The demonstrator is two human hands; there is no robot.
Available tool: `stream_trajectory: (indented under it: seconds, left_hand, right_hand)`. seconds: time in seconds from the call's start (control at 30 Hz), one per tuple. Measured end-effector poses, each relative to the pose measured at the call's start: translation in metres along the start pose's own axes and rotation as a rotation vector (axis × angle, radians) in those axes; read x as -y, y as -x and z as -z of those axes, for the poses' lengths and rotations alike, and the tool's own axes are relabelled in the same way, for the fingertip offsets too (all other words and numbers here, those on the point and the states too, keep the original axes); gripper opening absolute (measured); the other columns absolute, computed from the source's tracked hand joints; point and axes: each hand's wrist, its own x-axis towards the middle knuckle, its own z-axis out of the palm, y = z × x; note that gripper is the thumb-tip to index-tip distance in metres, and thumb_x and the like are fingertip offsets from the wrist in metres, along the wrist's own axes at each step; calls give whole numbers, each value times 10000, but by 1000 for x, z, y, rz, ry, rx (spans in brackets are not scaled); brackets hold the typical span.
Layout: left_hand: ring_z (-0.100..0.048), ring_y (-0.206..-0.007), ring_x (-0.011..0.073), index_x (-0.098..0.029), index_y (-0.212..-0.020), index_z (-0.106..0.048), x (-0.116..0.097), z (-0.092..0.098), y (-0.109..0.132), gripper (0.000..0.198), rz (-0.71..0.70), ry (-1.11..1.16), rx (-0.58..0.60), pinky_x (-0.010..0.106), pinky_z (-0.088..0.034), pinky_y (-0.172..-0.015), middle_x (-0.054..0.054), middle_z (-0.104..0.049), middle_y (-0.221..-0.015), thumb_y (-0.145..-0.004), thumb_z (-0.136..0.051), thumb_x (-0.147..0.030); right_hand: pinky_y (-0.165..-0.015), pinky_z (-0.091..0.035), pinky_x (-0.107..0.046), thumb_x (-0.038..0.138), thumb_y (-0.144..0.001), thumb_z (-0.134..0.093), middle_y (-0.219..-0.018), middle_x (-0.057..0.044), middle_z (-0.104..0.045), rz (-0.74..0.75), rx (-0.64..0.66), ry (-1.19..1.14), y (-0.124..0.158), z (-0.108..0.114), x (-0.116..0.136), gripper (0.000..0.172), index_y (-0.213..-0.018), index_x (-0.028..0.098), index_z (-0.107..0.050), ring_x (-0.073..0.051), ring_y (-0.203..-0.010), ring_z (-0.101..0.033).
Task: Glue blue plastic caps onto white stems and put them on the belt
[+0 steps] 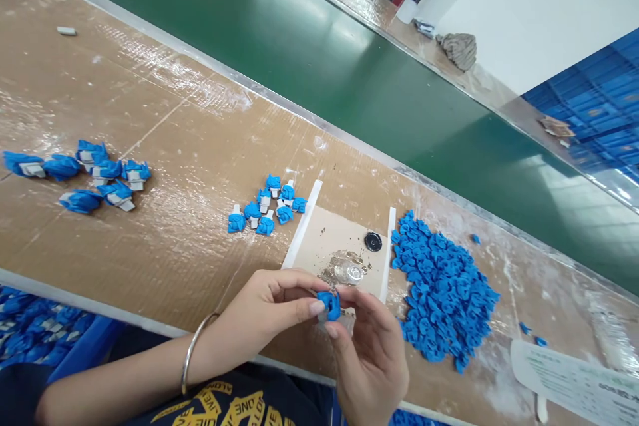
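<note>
My left hand, wearing a silver bangle, and my right hand both pinch a small blue plastic piece above the bench. A clear or white part shows under it, partly hidden by my fingers. Just beyond my hands lies a beige card sheet with white strips along its sides, holding a black round disc and shiny metal discs. A large heap of loose blue pieces sits to the right. Blue-and-white assembled pieces form a small cluster and a larger group to the left.
The work surface is a cardboard-covered bench. Behind it runs a green conveyor belt. A blue crate of parts stands at lower left, and a printed white card lies at lower right.
</note>
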Motion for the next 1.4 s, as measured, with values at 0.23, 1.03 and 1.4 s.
stream_trajectory:
  seconds: [0.23, 1.03, 1.4]
  left_hand:
    - [-689, -814, 135, -210, -957, -756, 3, 1, 1, 206, 38, -62, -19, 227, -542, -752, 37, -767, -936, -763, -750, -280]
    - [-590, -1148, 354, -150, -1107, -565, -55, 130, 33, 247, -716, -1973, -749, 576, -492, -1002, 144, -604, -1270, -868, -629, -145]
    - [-605, -1107, 240, -182, -1139, -602, -47, 107, 13, 233, -828, -1670, -239, 404, -499, -987, 109, -615, -1187, -928, -530, -119]
  right_hand:
    - [-888, -573, -382, 127, -893, -651, -1131, -61, -657, 80, 97, 75, 2, 1, -5, 437, -1292, 260, -534, -196, -1054, -621]
    - [-670, -514, -322, 410, -1005, -413, -885, -73, -692, 57, 103, 971, 5, 99, -43, 314, -981, 179, -624, -212, -756, -670]
    - [-890, -503, -289, 306, -1007, -502, -1151, -63, -693, 265, 234, 886, 25, 119, -62, 243, -1121, 172, -670, -195, -968, -687]
